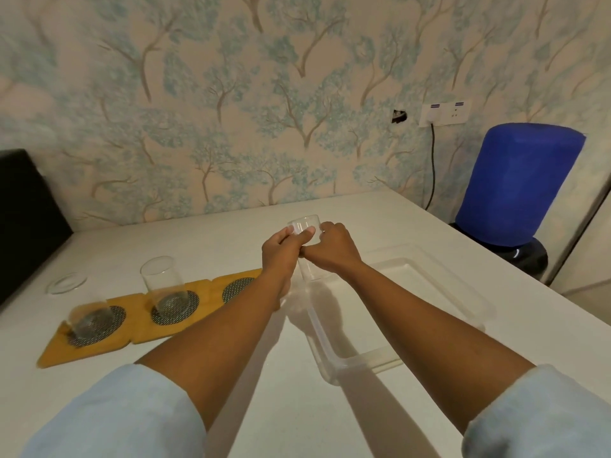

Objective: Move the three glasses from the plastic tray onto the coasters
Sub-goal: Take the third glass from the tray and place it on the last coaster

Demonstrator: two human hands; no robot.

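while clasped, third glass (305, 230) aloft

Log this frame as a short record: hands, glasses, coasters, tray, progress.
hands: left hand and right hand both hold the third glass, lifted above the table
glasses placed: two, the left glass and the middle glass, each upright on a coaster
free coaster: right coaster, partly hidden by the left forearm
tray: plastic tray holds no glasses
other: small clear dish left of the coasters
progress: two of three done
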